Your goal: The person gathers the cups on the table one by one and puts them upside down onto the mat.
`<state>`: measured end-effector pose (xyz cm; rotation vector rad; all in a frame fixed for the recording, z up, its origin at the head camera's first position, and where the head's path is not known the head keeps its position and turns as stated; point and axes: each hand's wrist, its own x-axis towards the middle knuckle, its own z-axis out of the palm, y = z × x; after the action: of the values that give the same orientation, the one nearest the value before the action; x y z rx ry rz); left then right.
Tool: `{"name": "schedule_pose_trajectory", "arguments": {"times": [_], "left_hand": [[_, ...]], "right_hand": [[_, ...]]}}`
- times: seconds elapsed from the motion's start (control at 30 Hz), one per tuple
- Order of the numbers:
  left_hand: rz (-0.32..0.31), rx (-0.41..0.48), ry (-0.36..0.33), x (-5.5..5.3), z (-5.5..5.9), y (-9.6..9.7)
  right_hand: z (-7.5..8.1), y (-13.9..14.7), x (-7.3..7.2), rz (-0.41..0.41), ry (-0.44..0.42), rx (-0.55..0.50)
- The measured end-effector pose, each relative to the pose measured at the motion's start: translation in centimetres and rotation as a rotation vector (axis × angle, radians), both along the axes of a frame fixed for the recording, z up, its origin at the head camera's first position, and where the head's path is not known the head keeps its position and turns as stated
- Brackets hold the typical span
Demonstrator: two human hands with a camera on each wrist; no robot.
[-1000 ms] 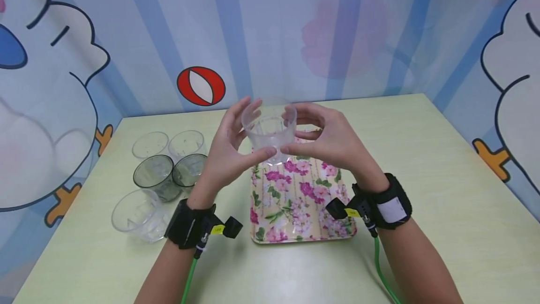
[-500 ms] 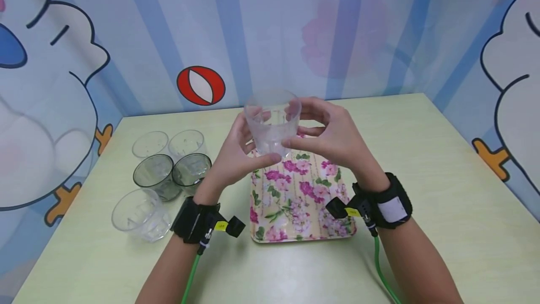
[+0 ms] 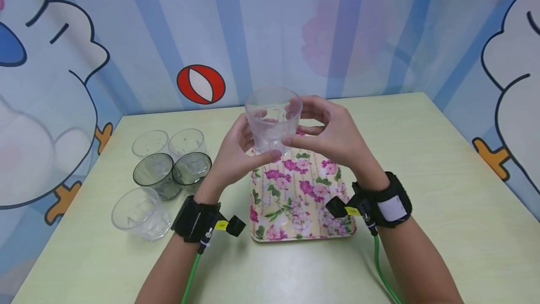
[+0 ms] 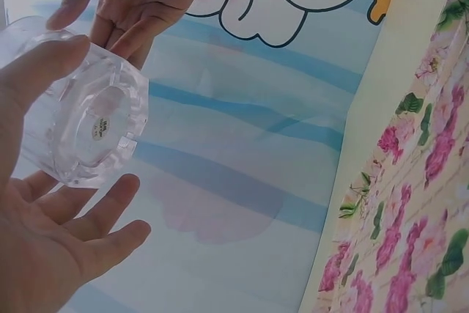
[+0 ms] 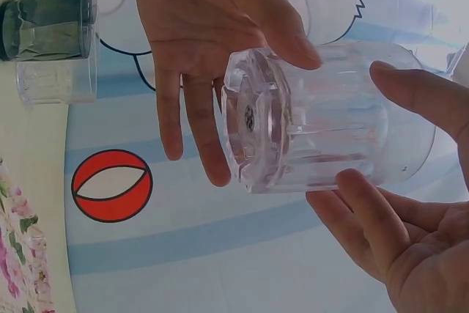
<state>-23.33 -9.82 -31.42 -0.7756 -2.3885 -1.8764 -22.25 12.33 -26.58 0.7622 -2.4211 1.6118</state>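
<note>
A clear plastic cup (image 3: 272, 123) is held up over the far end of a floral tray (image 3: 295, 201), its rim upward. My left hand (image 3: 236, 154) holds its lower left side, thumb in front and fingers behind. From the other side my right hand (image 3: 331, 133) grips the cup's wall between thumb and fingers. A small round label (image 4: 100, 128) shows on the cup's base in the left wrist view. In the right wrist view the cup (image 5: 330, 119) has a faceted bottom and ribbed sides.
Left of the tray stand two dark tinted cups (image 3: 153, 172) and several clear ones, the nearest clear cup (image 3: 141, 215) close to my left wrist. A patterned backdrop (image 3: 278, 27) rises behind the table's far edge. Green cables (image 3: 191, 271) run from both wrists.
The cup has risen slightly and shifted a little right. My left hand moved right and its fingers now sit lower on the cup. The right hand rose slightly with it.
</note>
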Motion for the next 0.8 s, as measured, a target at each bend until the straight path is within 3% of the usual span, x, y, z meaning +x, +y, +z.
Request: {"name": "schedule_pose_trajectory", "arguments": {"times": [0.37,0.8], "left_hand": [[0.073,-0.018,0.043,0.2,0.47,-0.11],[0.107,0.048,0.054,0.25,0.85,-0.32]], "right_hand": [[-0.06,-0.12,-0.04,0.031,-0.029,-0.082],[-0.19,-0.34,-0.16,0.029,-0.036,-0.092]]}}
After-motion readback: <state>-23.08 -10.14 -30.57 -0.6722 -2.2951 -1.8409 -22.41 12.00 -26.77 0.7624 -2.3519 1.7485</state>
